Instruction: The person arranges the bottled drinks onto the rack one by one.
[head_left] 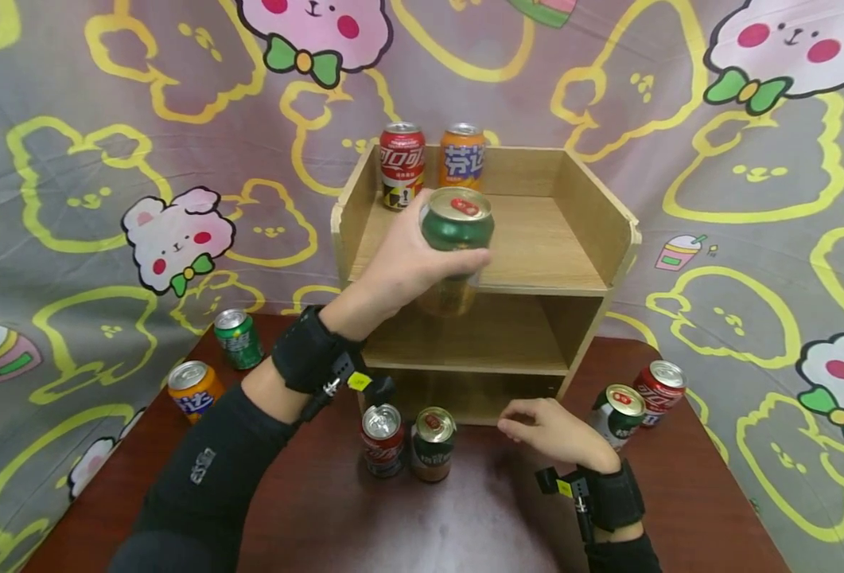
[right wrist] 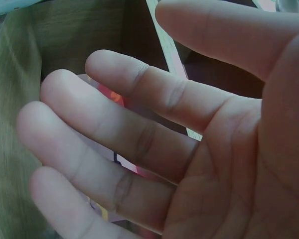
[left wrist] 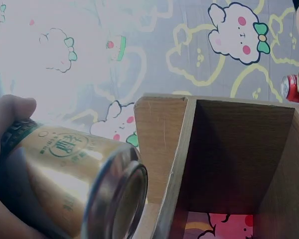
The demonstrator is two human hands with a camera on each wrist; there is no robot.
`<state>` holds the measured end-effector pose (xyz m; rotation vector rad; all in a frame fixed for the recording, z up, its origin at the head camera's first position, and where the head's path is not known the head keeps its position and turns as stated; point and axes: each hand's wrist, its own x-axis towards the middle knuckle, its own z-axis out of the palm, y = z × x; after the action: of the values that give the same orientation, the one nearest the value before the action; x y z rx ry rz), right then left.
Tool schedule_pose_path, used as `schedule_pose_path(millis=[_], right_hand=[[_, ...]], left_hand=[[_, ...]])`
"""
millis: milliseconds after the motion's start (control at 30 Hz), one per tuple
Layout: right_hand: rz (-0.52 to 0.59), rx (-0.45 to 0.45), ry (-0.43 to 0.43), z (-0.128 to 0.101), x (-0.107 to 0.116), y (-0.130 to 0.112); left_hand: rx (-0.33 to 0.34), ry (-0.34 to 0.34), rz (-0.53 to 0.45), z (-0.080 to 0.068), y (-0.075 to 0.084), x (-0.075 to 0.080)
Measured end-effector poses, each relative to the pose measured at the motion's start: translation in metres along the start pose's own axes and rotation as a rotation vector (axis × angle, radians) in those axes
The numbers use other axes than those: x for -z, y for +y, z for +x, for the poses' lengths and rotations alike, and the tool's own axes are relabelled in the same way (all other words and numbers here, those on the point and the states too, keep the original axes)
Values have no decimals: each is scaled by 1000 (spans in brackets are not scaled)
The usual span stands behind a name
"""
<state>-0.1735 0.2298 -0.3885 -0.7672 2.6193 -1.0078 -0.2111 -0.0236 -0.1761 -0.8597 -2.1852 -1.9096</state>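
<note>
Left hand [head_left: 416, 256] has a firm wrap on the green-and-gold can [head_left: 464, 232], thumb across the near side, raised in front of the wooden shelf [head_left: 536, 243]. Step looks like bringing the can to the top level. To do it well: get the base above the front edge first, move in level, no wrist roll, land flat, then let go. Base-to-edge gap: can't tell.

Can points lid up, base down. Long axis near vertical, slight lean, base a bit left of lid in the head view.

Right hand [head_left: 561, 434] holds nothing, fingers extended and spread, low by the shelf's foot; contact with the worktop [head_left: 493, 509] unclear.

On the worktop: front red can [head_left: 383, 446] beside dark green can [head_left: 433, 452]; white-and-green can [head_left: 616, 422] and right red can [head_left: 659, 394] to the right; left orange can [head_left: 196, 394] and bright green can [head_left: 239, 341] to the left.

Farthest, top level: upper red can [head_left: 402, 165], upper orange can [head_left: 462, 157]. Leave finger room there.
</note>
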Motion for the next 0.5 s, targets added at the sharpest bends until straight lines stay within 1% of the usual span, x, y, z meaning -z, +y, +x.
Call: schedule_pose_path(millis=[67, 133, 233, 300, 400, 500], right_hand=[[-3, -8, 1, -1, 1, 0], [3, -12, 2, -1, 2, 0], [15, -9, 1, -3, 4, 1], [23, -6, 1, -3, 5, 2], [31, 1, 0, -4, 6, 3], [31, 3, -2, -4, 5, 4]], left_hand=[[6, -13, -5, 9, 2, -2], [18, -19, 11, 19, 2, -4], [61, -33, 19, 32, 1, -10], [88, -37, 42, 41, -1, -15], [139, -39, 30, 50, -5, -22], [171, -23, 6, 55, -8, -27]])
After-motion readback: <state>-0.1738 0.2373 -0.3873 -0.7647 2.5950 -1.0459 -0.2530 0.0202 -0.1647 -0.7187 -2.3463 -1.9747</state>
